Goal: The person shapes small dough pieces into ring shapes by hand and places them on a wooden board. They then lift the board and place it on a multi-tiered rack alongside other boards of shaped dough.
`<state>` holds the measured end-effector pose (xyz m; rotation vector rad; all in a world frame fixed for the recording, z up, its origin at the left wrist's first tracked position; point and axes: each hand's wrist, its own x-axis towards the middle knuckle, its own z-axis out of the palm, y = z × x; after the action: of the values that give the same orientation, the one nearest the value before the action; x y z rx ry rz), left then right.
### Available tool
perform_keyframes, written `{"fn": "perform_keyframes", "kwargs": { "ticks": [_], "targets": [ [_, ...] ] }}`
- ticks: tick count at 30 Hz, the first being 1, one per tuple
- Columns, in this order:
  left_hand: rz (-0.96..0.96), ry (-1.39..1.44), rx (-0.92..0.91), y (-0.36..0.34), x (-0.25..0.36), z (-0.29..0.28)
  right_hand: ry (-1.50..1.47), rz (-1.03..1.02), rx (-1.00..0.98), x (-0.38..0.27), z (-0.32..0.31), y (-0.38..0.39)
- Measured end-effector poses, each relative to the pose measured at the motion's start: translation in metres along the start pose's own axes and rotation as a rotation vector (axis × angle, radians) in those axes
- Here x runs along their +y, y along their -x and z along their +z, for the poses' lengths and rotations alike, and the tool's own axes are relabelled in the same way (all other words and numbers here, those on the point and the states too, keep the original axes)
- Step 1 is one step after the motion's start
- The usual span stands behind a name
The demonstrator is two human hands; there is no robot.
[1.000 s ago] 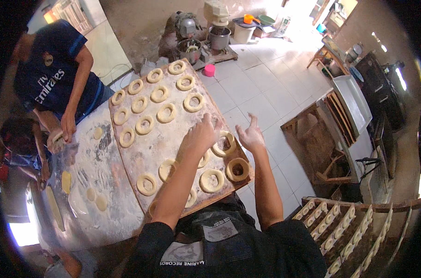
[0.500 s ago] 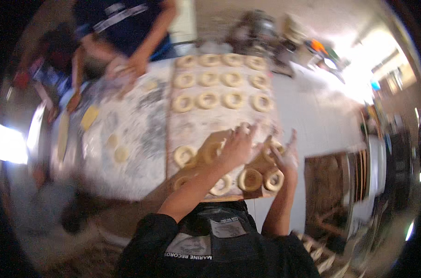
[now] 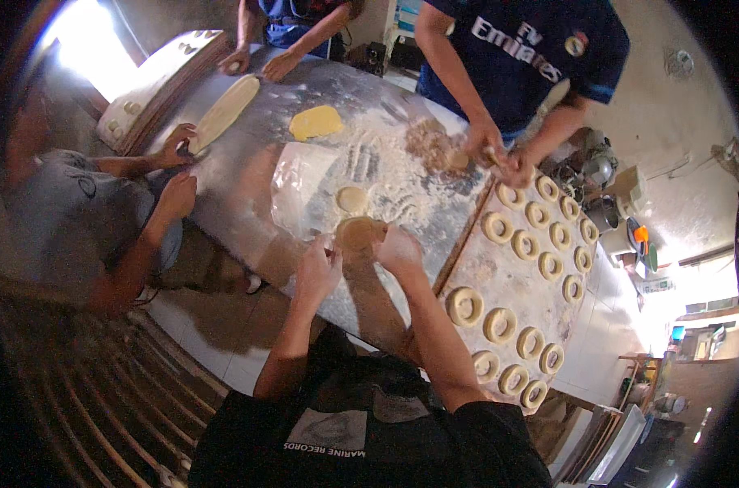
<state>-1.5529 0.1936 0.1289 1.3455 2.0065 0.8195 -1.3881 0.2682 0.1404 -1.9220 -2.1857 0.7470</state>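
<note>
A round, flat dough disc (image 3: 358,234) is between my hands at the near side of the floury metal table, partly in shadow. My right hand (image 3: 400,250) has its fingers closed at the disc's right edge. Beside the left edge, my left hand (image 3: 319,267) is curled with fingertips together; whether it grips the dough is hard to see. A second dough disc (image 3: 352,199) lies just beyond. To my right, a floured board (image 3: 485,270) carries several dough rings (image 3: 499,324) in rows, with a gap between the far and near groups.
A clear plastic sheet (image 3: 298,189) and a yellow slab (image 3: 316,122) lie on the metal table (image 3: 247,183). Across it, a person in a dark blue shirt (image 3: 516,69) works dough by hand. People at the left handle a long dough strip (image 3: 225,112). Metal pots (image 3: 597,167) stand at far right.
My view has swung left. Both hands have left the dough rings on the board and are now at the dough disc on the metal table.
</note>
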Motion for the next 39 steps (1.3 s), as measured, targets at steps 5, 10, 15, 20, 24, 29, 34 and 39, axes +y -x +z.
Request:
{"fn": "perform_keyframes", "kwargs": {
  "ticks": [5, 10, 15, 20, 24, 29, 34, 39],
  "targets": [
    [0.169, -0.115, -0.04, -0.03, -0.031, -0.006, -0.106, 0.026, 0.009, -0.049, 0.034, -0.024],
    [0.281, 0.058, -0.19, -0.051, -0.036, -0.022, -0.691, -0.015, -0.16, -0.059, -0.017, 0.005],
    [0.173, 0.414, -0.515, -0.052, 0.028, -0.079, -0.869, -0.139, -0.142, -0.049, -0.036, 0.018],
    [0.398, 0.325, -0.354, -0.049, 0.043, -0.076, -0.256, -0.157, 0.337, -0.068, -0.022, 0.006],
    [0.61, 0.278, -0.046, -0.05, 0.037, -0.052, -0.871, -0.212, 0.274, -0.063, 0.001, 0.004],
    [0.492, 0.614, -0.073, -0.046, 0.044, -0.042, -1.436, -0.379, -0.166, -0.047, -0.022, 0.023],
    [0.426, 1.389, -0.386, -0.031, 0.054, -0.037, -1.647, -0.024, 0.111, -0.045, -0.031, 0.035],
    [0.49, 0.843, -0.149, -0.03, 0.063, 0.008, -1.32, -0.197, 0.098, -0.05, -0.049, 0.052]
  ]
}}
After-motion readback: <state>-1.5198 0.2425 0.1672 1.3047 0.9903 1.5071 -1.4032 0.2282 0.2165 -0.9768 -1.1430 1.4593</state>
